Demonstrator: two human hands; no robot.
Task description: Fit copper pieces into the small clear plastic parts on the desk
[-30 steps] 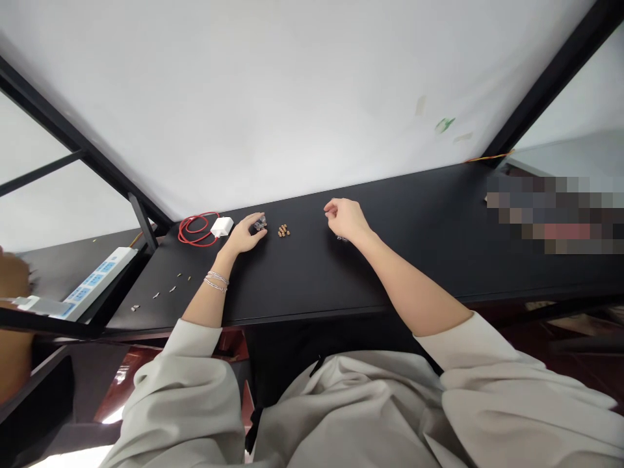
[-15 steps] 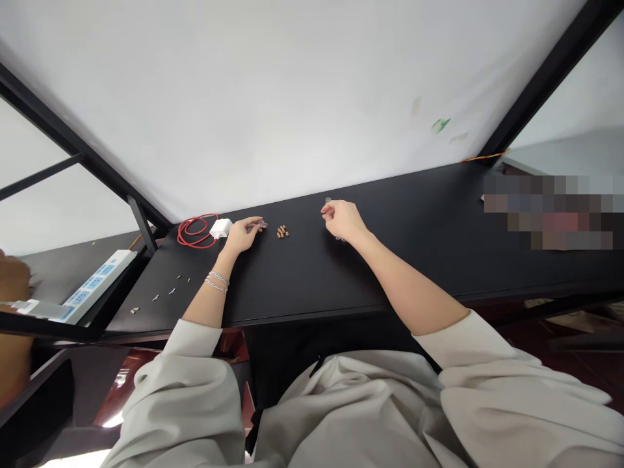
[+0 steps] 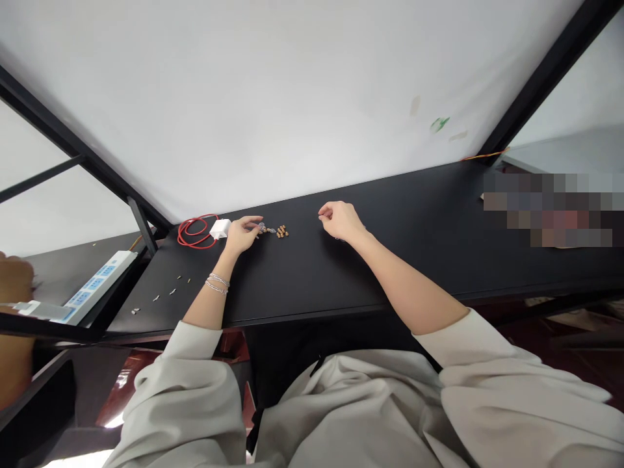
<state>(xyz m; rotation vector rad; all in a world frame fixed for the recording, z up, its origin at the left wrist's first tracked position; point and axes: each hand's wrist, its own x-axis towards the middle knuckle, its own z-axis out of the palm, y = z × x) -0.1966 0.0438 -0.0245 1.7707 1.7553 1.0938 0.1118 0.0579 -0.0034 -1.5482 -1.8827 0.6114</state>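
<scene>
My left hand (image 3: 245,234) rests low over the black table (image 3: 292,279), its thumb and fingers apart. Just off its fingertips lie small clear and silvery pieces (image 3: 262,228), too small to name. Against them, on the right, sits a little heap of tan, bead-like pieces (image 3: 282,231). My right hand (image 3: 342,220) hovers farther right, thumb and fingertips pinched together; what they hold, if anything, cannot be made out. Partly hidden beneath that hand are a few more clear bits (image 3: 340,238).
A white charger (image 3: 220,228) with a coiled red cable (image 3: 188,233) lies left of my left hand. Several tiny metal pieces (image 3: 156,298) are scattered at the table's left. Beyond the frame post stands a power strip (image 3: 100,286), near another person's arm (image 3: 14,286).
My left thumb and fingers have spread, and more silvery pieces show between them and the tan heap. The clear round piece behind my right hand is no longer visible; that hand shifted slightly left.
</scene>
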